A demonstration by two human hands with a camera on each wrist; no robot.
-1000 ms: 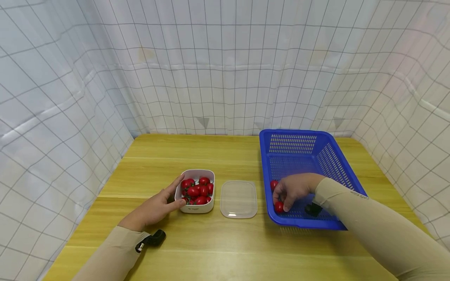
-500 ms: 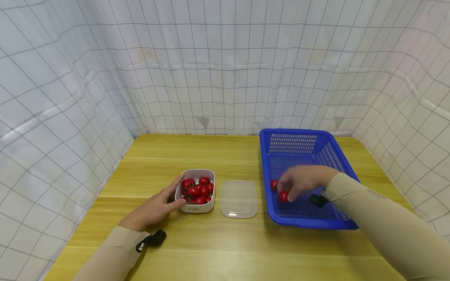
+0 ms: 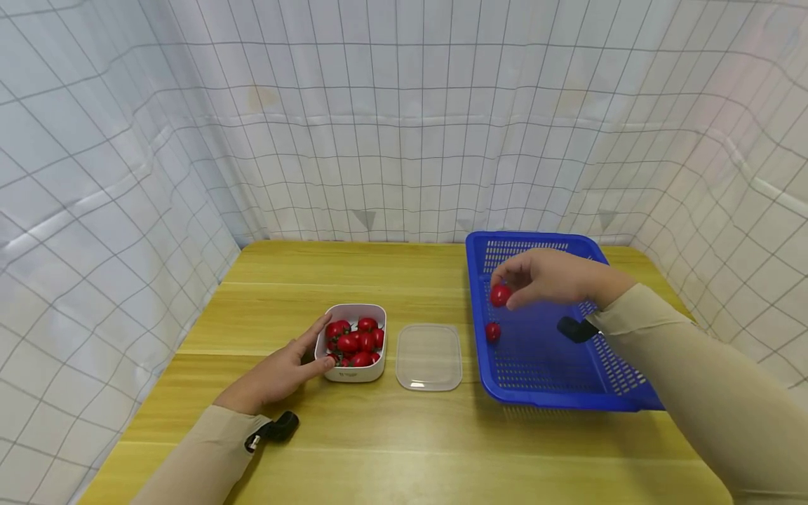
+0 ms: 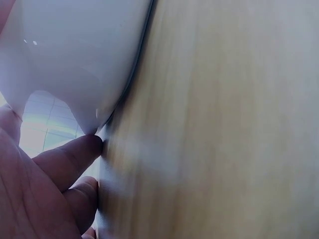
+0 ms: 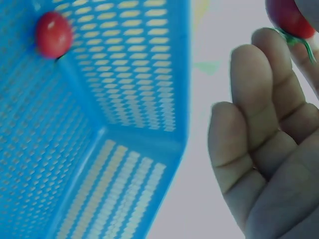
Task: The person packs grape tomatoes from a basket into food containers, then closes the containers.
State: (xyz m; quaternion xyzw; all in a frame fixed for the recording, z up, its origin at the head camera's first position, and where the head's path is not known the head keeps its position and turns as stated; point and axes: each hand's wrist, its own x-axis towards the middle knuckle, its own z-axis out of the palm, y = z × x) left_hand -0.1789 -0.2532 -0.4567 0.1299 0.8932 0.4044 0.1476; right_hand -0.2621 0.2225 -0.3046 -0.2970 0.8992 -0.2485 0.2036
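Between thumb and fingertips, my right hand [image 3: 555, 277] pinches a red cherry tomato [image 3: 501, 295], raised above the blue basket. Its green stem [image 5: 304, 44] shows in the right wrist view. Another cherry tomato [image 3: 493, 332] lies in the blue plastic basket [image 3: 475, 308], by its left wall. My left hand [image 3: 278, 372] rests against the left side of a small white container [image 3: 355, 376], fingers fairly straight, thumb at the front rim. Several cherry tomatoes [image 3: 348, 343] fill the container. In the left wrist view, fingertips [image 4: 92, 144] touch the container wall [image 4: 75, 55] close to the table.
A clear flat lid [image 3: 429, 358] lies on the wooden table [image 3: 404, 449] between the container and the basket. White grid-patterned curtains [image 3: 404, 140] enclose the table at the back and both sides.
My right hand has lifted the pinched cherry tomato from the basket's front left, up and toward the back. The other tomato stays in the basket. My left hand and the container have not moved.
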